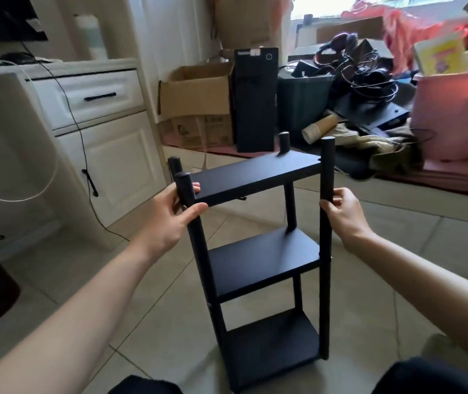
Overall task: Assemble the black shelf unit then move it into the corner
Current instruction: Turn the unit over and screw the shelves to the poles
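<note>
A: Nearest us, at the bottom edge, are the person's dark-clad knees (437,376), and just beyond them the black shelf unit (264,263) stands upright on the tiled floor (147,308). How complete does it look?

B: Nearly whole, I'd say. Three boards are seated between four posts: a bottom one, a middle one and a top shelf (255,177). All four post tops stand up above that top board.

A: Take the hands, left to right.

B: The left hand (170,217) is curled round the near left post (185,191) just at the level of the top board, thumb in front and fingertips showing behind it. The right hand (343,211) has its fingers closed round the near right post (326,172) a little below the board.

A: So what remains?

B: Judging from this, perhaps a last tightening of those posts; I cannot tell whether every joint is fully seated. The move into the corner is not yet done: the unit sits mid-floor, right in front of the person.

A: And around it?

B: The white cabinet (99,132) to the left, cardboard boxes (198,92) and a black computer tower (255,100) behind, a pink bin (451,115) amid clutter to the right.
</note>
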`<state>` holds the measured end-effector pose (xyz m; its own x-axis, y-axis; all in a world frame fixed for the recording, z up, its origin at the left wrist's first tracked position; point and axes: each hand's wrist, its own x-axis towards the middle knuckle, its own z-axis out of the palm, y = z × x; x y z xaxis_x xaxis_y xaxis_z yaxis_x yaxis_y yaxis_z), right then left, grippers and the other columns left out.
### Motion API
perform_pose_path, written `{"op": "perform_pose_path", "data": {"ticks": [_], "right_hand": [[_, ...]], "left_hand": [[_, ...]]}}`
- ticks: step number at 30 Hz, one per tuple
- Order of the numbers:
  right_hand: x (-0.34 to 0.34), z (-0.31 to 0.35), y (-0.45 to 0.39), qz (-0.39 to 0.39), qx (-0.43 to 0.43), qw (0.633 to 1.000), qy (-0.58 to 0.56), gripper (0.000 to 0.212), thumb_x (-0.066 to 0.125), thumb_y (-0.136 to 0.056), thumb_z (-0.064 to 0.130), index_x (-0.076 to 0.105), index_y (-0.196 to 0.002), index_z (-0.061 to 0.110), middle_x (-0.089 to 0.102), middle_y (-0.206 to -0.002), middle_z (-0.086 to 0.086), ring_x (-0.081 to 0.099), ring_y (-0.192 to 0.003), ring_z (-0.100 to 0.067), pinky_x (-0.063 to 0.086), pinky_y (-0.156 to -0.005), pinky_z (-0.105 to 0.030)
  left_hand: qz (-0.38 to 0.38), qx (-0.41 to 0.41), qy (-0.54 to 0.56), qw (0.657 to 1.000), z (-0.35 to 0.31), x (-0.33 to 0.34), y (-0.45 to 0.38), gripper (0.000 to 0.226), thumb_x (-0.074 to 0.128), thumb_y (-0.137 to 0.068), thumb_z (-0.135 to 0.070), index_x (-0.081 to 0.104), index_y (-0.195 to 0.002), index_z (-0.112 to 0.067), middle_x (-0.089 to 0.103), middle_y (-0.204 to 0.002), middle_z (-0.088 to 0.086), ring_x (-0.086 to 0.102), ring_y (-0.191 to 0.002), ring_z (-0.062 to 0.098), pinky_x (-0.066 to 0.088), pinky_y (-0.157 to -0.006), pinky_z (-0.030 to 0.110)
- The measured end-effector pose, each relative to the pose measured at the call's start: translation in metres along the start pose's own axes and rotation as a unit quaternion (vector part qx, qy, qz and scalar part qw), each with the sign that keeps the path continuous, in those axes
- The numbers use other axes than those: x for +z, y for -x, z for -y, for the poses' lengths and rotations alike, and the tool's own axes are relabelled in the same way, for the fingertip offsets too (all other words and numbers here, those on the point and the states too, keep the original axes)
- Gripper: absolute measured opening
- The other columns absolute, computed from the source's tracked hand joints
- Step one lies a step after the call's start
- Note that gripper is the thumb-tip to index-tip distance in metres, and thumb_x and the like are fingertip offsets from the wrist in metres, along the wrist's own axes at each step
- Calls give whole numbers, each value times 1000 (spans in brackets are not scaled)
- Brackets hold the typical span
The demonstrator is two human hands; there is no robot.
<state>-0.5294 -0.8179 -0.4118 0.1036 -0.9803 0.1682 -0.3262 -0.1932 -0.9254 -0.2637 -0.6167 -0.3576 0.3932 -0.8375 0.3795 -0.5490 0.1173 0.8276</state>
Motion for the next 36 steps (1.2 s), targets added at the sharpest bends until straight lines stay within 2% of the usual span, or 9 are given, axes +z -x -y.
{"op": "perform_pose_path", "data": {"ticks": [6, 13, 17, 22, 26, 28, 31, 33, 36], "right_hand": [[-39, -23, 39, -20, 36, 999, -22, 16, 58, -97, 16, 53, -112, 14, 64, -109, -8, 62, -99, -23, 52, -78, -39], [-74, -28, 82, 17, 48, 999, -1, 13, 64, -93, 20, 53, -100, 21, 62, -102, 2, 63, -96, -18, 56, -85, -44], [-81, -30, 103, 32, 59, 997, -39, 15, 67, -92, 19, 53, -99, 21, 64, -103, -3, 65, -94, -19, 58, -77, -39], [-85, -31, 119, 48, 72, 995, -51, 18, 69, -90, 18, 54, -100, 17, 65, -103, -5, 65, -95, -21, 58, -79, -41], [-89, -27, 125, 64, 66, 995, -46, 19, 71, -88, 18, 55, -98, 15, 65, -104, -5, 66, -97, -21, 59, -83, -46], [-94, -24, 125, 80, 63, 994, -26, 18, 70, -89, 20, 55, -97, 15, 66, -105, -5, 66, -98, -21, 59, -82, -44], [-106, -18, 121, 120, 63, 991, 14, 13, 69, -90, 20, 58, -97, 16, 68, -102, -2, 66, -100, -26, 57, -78, -39], [-114, -11, 118, 135, 62, 989, 24, 12, 68, -90, 19, 60, -99, 19, 68, -103, 0, 66, -101, -24, 55, -76, -36], [-122, 0, 114, 106, 31, 993, 46, 24, 68, -87, 16, 59, -109, 21, 67, -111, 4, 64, -101, -13, 52, -81, -32]], "left_hand": [[71, 44, -24, 996, 0, 11, -9, 34, 73, -89, -10, 62, -119, -22, 66, -122, -7, 63, -114, 4, 47, -100, 20], [69, 59, 10, 996, 13, 21, -5, 41, 71, -81, -25, 61, -121, -24, 67, -117, -22, 62, -112, -7, 46, -94, 9], [33, 46, 45, 997, 12, 30, 12, 41, 70, -82, -28, 60, -122, -30, 71, -111, -23, 64, -110, -5, 49, -90, 10], [-46, 47, 13, 998, 8, 39, 36, 44, 71, -92, -12, 62, -102, -53, 70, -97, -31, 66, -94, -10, 48, -78, 6], [-116, 27, -10, 993, 3, 48, 54, 37, 72, -92, -15, 62, -125, -28, 68, -100, -36, 62, -99, -17, 46, -84, 5], [-135, 6, -25, 991, -3, 53, 62, 68, 71, -93, -14, 40, -152, -24, 58, -128, -25, 52, -112, -17, 40, -91, 3], [-153, 25, -85, 984, -20, 68, 77, 98, 65, -94, -2, -1, -160, -30, 12, -164, -13, 18, -143, -8, 21, -109, 1], [-160, 88, -164, 969, -35, 84, 82, 101, 63, -92, 3, -5, -160, -27, -8, -168, -7, -6, -154, 7, -2, -125, 26], [-83, 196, -292, 932, -54, 115, 87, 99, 68, -87, 2, 3, -158, -21, -4, -167, -3, -13, -154, 20, -16, -122, 38]]}}
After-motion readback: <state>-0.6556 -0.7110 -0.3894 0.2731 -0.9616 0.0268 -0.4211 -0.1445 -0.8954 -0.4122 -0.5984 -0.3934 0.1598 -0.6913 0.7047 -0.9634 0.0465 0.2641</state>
